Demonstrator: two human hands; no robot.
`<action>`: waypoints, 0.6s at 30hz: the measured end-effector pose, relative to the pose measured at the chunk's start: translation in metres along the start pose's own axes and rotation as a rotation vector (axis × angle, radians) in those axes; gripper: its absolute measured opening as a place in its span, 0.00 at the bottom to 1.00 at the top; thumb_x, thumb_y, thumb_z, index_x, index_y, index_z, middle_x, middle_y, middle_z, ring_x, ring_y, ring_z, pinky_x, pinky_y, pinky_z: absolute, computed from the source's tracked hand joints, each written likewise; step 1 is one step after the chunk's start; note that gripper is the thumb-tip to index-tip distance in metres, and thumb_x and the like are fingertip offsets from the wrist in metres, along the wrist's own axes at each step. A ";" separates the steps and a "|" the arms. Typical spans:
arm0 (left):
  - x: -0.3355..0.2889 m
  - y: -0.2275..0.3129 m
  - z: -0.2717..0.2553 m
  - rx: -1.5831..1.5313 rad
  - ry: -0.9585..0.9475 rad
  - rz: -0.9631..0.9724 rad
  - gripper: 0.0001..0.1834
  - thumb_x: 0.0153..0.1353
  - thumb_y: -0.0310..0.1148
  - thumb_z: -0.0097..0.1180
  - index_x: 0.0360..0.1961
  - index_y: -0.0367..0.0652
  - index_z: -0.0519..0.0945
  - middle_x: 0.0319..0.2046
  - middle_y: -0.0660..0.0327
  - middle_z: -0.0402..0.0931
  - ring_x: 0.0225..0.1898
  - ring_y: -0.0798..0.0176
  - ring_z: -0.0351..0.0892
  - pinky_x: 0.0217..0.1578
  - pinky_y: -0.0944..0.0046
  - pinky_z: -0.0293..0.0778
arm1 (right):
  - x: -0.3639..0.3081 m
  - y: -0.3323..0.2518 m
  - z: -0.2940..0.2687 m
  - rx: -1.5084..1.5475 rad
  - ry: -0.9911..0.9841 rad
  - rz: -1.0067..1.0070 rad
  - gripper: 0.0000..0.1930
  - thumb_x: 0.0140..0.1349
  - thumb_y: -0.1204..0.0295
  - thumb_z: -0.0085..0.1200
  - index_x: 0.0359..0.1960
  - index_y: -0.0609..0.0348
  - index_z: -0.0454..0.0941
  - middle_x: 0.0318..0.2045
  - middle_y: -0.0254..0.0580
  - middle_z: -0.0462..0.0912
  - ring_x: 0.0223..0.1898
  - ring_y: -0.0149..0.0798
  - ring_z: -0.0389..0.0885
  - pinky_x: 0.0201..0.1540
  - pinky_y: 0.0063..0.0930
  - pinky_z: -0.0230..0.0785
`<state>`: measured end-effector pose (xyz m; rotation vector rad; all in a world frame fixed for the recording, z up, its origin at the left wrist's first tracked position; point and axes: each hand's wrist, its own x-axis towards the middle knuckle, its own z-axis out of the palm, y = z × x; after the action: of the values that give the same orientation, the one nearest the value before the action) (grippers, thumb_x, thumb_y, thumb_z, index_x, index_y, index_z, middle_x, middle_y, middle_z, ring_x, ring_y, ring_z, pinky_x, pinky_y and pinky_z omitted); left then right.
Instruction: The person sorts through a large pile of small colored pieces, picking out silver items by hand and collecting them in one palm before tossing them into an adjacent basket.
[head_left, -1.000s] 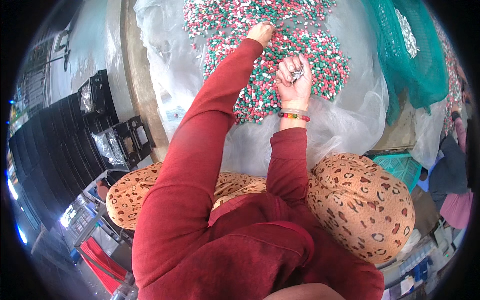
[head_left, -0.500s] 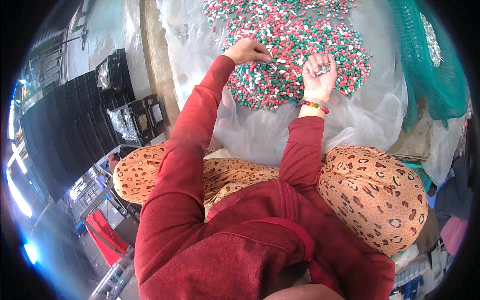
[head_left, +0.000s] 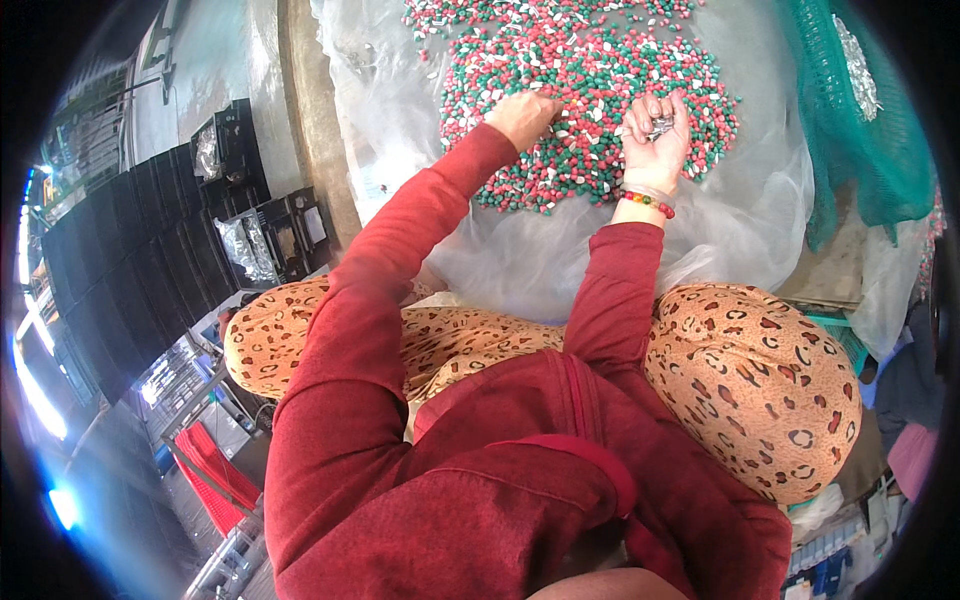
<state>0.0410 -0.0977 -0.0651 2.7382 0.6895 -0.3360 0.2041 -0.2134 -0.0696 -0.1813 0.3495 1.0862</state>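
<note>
A broad spread of small red, green and white pieces lies on a clear plastic sheet. Over its left part is my left hand, back upward, with thumb and fingertips drawn together low among the pieces. Whatever those fingertips pinch is too small or hidden to tell. At the right part of the spread, my right hand is turned palm up with its fingers curled. It holds several small silvery pieces in the palm. A beaded bracelet circles the right wrist.
Green netting hangs at the right, with a heap of silvery pieces by it. Black trays with silvery contents stand at the left, beside a raised ledge. My patterned trouser legs flank the near edge of the sheet.
My left hand has moved right and slightly nearer, its fingertips now among the pieces. The right hand has shifted a little to the right, still cupping the silvery pieces.
</note>
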 end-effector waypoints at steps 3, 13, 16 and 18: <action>-0.005 -0.016 0.007 0.003 0.031 -0.043 0.10 0.44 0.35 0.60 0.26 0.42 0.76 0.24 0.58 0.76 0.28 0.54 0.77 0.31 0.60 0.72 | 0.001 0.007 0.004 -0.020 0.008 0.017 0.16 0.58 0.65 0.48 0.16 0.54 0.63 0.14 0.35 0.65 0.11 0.30 0.59 0.11 0.20 0.50; 0.021 0.051 -0.095 -0.634 0.142 -0.033 0.12 0.52 0.39 0.57 0.33 0.44 0.81 0.21 0.60 0.78 0.22 0.70 0.77 0.26 0.70 0.72 | 0.004 0.031 0.019 -0.165 0.367 -0.054 0.10 0.58 0.66 0.48 0.23 0.57 0.69 0.21 0.37 0.72 0.28 0.35 0.72 0.22 0.23 0.64; 0.069 0.010 -0.066 -0.391 0.366 -0.019 0.09 0.51 0.36 0.55 0.33 0.50 0.82 0.27 0.59 0.79 0.28 0.59 0.79 0.33 0.62 0.74 | 0.008 0.014 -0.007 -0.029 0.039 0.102 0.12 0.58 0.65 0.48 0.20 0.55 0.66 0.17 0.34 0.67 0.23 0.33 0.67 0.19 0.20 0.59; 0.086 -0.043 -0.022 -0.420 0.179 -0.110 0.15 0.47 0.38 0.59 0.39 0.53 0.79 0.33 0.58 0.79 0.34 0.58 0.78 0.39 0.60 0.73 | 0.008 0.022 -0.004 0.004 0.081 0.148 0.14 0.58 0.65 0.48 0.16 0.53 0.63 0.14 0.32 0.62 0.18 0.31 0.60 0.15 0.19 0.52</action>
<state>0.0969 -0.0182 -0.0792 2.3514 0.8502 0.0329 0.1873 -0.1978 -0.0757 -0.1980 0.4430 1.2262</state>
